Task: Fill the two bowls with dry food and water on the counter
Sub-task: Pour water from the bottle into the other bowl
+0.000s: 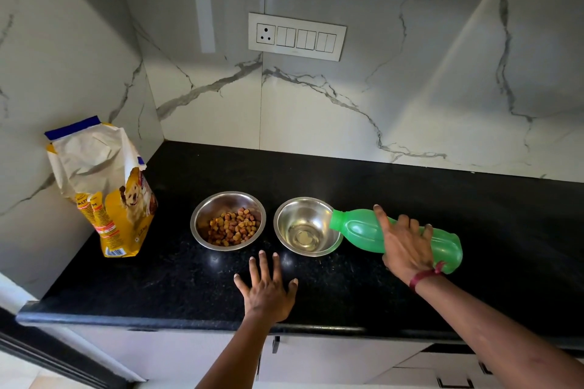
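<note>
Gripping green bottle [357, 229] around its middle: right hand [406, 246], fingers curled over the top, forearm reaching in from lower right, red band [422, 278] on wrist. Bottle tipped nearly flat, mouth at the right bowl's [300, 208] rim; shallow water [303, 237] in that bowl. Left hand [267, 294] palm-down on black counter [410, 193], fingers spread, just in front of the gap between the bowls. Left bowl [221, 199] holds kibble [232, 228]. Bag [104, 186] stands open at far left: yellow, dog photo, barcode low down; print too small to read.
</note>
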